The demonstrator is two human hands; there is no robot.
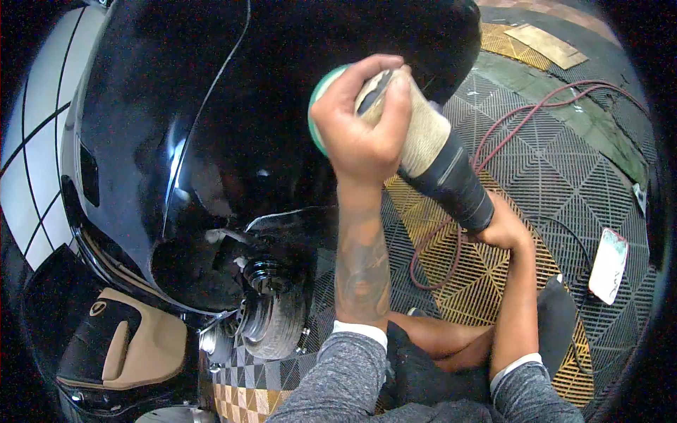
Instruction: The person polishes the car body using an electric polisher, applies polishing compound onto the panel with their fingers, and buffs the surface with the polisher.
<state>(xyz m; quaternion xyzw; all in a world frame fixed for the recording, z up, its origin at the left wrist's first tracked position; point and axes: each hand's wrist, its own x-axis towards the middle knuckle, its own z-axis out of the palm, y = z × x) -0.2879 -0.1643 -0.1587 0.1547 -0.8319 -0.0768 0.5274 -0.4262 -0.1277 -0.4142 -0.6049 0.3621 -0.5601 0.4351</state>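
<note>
Work on the glossy black curved car panel [261,106] appears to be under way, the beige-and-black tape-wrapped power tool [431,141] held with its green-edged round pad [315,113] facing the surface; contact is hidden, and finished and remaining areas cannot be told apart. The left hand [363,120], forearm upright, curls its fingers over the tool's head, while the lower right hand [502,224] grips its black rear end.
</note>
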